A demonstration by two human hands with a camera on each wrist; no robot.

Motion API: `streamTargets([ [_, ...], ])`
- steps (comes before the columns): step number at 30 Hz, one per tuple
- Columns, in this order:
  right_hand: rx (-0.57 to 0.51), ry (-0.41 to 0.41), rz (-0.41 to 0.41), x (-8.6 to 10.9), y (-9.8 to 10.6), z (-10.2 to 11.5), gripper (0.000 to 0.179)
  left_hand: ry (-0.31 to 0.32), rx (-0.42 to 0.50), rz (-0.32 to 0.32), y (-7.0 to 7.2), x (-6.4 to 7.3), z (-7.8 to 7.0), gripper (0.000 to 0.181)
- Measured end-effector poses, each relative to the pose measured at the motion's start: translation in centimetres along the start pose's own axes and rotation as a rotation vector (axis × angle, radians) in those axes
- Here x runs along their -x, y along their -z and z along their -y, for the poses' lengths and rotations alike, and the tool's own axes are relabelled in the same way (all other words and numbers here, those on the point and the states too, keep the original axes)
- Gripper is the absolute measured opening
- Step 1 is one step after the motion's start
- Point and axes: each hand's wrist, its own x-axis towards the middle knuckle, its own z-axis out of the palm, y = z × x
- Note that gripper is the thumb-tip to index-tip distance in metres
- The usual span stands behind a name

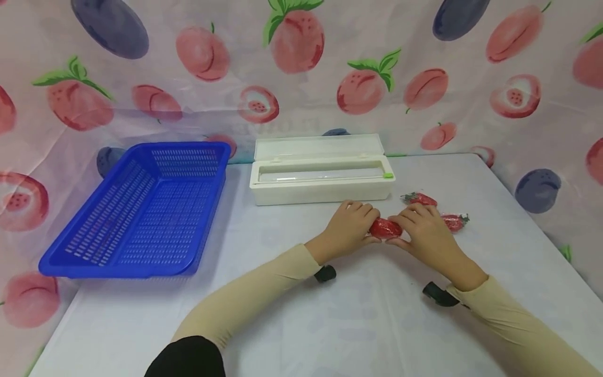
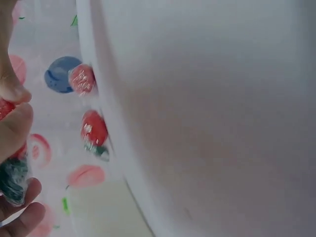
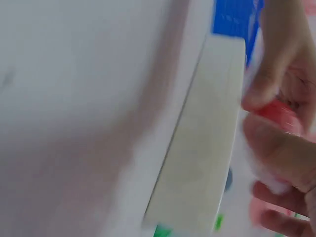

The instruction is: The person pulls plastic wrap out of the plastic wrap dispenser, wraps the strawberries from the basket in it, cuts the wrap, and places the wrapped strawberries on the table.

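Note:
A red strawberry [image 1: 386,229] in crinkled clear film is held between my two hands over the white tabletop, in front of a long white box. The left hand [image 1: 346,228] grips its left end, thumb below and fingers curled over. At the other end, my right hand [image 1: 426,235] pinches it with thumb and fingers. The left wrist view shows green leaves [image 2: 14,180] under the film at the strawberry's end. Two more film-wrapped strawberries, one [image 1: 421,199] behind the right hand and another [image 1: 455,222] to its right, lie on the table.
The long white cling-film box [image 1: 322,193] stands at the back middle with its lid [image 1: 317,146] raised and a green slider [image 1: 388,175] at the right. At left is a blue perforated basket [image 1: 202,262]. A fruit-patterned cloth [image 1: 301,99] hangs behind the table [image 1: 353,335].

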Motion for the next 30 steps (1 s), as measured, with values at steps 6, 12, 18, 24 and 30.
streamTargets([
  [6,-0.041,-0.145,0.125,1.1,-0.3,-2.9,0.045,0.007,0.037,0.087,-1.9,-3.5,-0.4,0.049],
  [12,-0.022,-0.216,0.218,1.7,-1.8,-5.8,0.039,-0.005,0.084,0.226,-4.1,-6.4,-0.3,0.043],
  [18,-0.023,-0.283,0.399,1.6,-2.4,-7.7,0.039,-0.028,0.027,0.333,-5.6,-8.5,-1.1,0.040],
  [24,-0.052,-0.308,0.422,1.6,-2.9,-8.3,0.040,-0.033,-0.031,0.359,-5.4,-8.9,-1.3,0.043],
  [30,-0.077,-0.286,0.383,1.4,-2.2,-7.8,0.062,0.002,0.014,0.372,-4.5,-7.9,-0.6,0.059],
])
